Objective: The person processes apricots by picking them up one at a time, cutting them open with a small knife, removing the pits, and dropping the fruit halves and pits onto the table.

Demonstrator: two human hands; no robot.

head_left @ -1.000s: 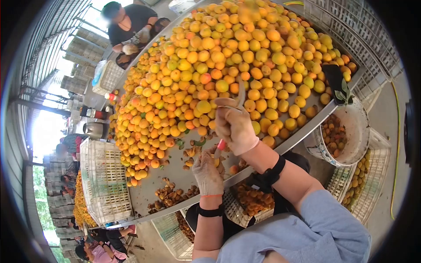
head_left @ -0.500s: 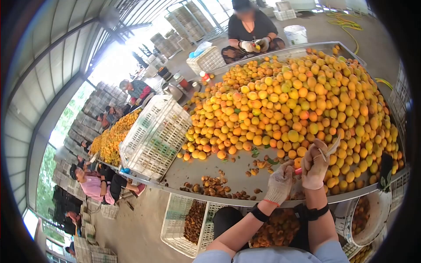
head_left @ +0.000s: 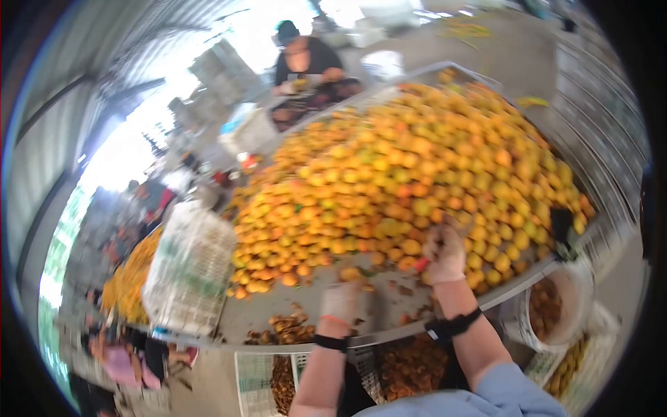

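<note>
My left hand, gloved and smeared by motion, is over the bare front part of the metal table. A yellow-orange apricot shows right at its fingertips; what the fingers hold is blurred. In a worn pale glove, my right hand is closed at the front edge of the large apricot heap. A small tool with a red end sticks out of its left side; the rest of it is hidden in the fingers. Brown fruit scraps lie left of my left hand.
A white plastic crate stands at the table's left end. Below the front edge are a crate of brown scraps and, at right, a white bucket. Across the heap sits another person, beside a white pail.
My hands have parted: the left has moved left, away from the right, which stays by the heap with the red-ended tool. The whole view has swung and blurred.
</note>
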